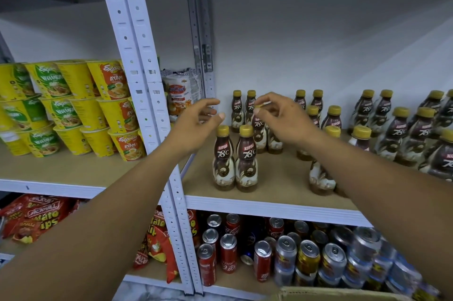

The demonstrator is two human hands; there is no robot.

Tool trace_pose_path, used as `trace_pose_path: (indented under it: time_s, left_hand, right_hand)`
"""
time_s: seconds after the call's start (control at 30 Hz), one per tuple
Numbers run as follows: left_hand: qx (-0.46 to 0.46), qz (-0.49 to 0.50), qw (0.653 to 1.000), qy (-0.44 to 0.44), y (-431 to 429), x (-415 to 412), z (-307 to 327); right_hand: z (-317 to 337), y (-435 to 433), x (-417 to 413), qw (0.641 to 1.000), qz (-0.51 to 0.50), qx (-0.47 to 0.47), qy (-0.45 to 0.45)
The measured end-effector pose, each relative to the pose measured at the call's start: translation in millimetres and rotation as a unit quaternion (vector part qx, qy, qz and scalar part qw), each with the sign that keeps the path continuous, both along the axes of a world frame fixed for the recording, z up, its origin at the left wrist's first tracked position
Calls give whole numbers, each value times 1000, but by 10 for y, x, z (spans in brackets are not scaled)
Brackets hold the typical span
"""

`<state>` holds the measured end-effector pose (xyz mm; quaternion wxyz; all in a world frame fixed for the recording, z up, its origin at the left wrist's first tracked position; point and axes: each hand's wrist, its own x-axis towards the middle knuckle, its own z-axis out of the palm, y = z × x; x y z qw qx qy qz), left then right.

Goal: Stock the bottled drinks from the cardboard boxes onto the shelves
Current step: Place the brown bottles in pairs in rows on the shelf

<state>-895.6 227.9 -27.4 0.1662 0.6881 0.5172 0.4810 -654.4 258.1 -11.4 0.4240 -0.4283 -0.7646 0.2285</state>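
At the bottom edge I see a corner of the cardboard box (pixel 331 294), and above it the drinks shelf (pixel 269 207) with two Kopiko bottles (pixel 246 158) upright at its front. Just behind them, my right hand (pixel 284 119) pinches the yellow cap (pixel 260 105) of a second-row bottle (pixel 258 132), which hangs directly under the fingertips. I judge the top grip is meant to seat it squarely in line. My left hand (pixel 193 126) hovers just beside it, fingers loose and holding nothing, likely ready to steady its neighbours. Further back, the rear bottles (pixel 237 109) stand against the wall.
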Motion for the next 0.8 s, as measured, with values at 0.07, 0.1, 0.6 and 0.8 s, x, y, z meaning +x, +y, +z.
trace_pose_path:
  time_s: [0.07,0.1,0.6,0.8]
  left_hand:
    - [9,-14,1000,19,95,32,152]
    - [10,-22,999,26,138,67,241]
    - [-110,-109,956,250,1436,521,566]
    - [-141,-118,948,262,1757,568,440]
  right_hand:
    - [166,89,85,1000,-21,10,-20]
    - [248,138,132,999,-32,13,-34]
    - [479,1237,608,954,-59,-61,-287]
    - [430,1503,584,943,-25,-100,-316]
